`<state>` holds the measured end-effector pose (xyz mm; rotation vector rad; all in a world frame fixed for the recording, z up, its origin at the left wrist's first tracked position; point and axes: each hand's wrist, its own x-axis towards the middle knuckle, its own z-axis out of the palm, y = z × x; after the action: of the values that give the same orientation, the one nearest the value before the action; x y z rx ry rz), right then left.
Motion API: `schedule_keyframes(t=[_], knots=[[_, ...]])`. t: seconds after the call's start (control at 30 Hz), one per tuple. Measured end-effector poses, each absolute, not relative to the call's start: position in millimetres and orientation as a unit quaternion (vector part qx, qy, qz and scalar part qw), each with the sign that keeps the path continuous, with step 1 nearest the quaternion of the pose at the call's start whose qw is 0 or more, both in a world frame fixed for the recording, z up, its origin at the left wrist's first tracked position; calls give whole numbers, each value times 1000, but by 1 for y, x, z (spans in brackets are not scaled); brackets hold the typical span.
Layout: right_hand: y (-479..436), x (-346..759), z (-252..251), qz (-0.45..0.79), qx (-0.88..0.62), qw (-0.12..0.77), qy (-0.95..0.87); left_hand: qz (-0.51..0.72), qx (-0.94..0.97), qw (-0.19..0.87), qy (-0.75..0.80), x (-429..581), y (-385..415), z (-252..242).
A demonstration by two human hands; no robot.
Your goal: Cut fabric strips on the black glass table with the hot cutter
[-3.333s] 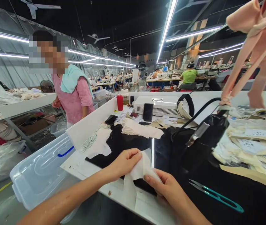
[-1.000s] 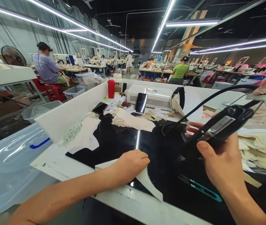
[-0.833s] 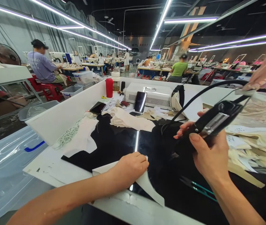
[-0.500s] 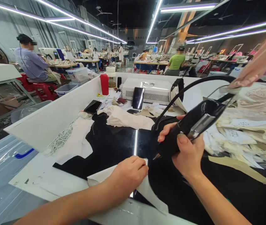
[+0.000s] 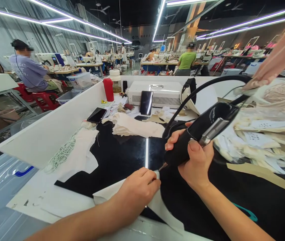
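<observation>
By the near edge of the tabletop (image 5: 142, 230), left hand (image 5: 141, 187) pinches the white cloth (image 5: 164, 211), right hand (image 5: 198, 167) grips the black tool (image 5: 202, 120), tip (image 5: 163, 166) at cloth's far corner: positioning looks done, no result visible yet.

Left grip (image 5: 142, 184) palm-down and curled, right grip (image 5: 197, 164) higher, thumb upright.

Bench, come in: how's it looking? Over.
Left hand holding white fabric. Right hand gripping black tool, tip near fabric's edge. Nothing visible between tip and fabric.
</observation>
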<state>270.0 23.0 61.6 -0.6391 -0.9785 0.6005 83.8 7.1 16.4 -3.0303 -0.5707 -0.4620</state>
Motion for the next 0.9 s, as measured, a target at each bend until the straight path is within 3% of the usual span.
schedule_keyframes(t=[0.9], knots=[[20, 269, 57, 272, -312, 777, -474, -198, -963, -6, -182, 77, 4, 10]])
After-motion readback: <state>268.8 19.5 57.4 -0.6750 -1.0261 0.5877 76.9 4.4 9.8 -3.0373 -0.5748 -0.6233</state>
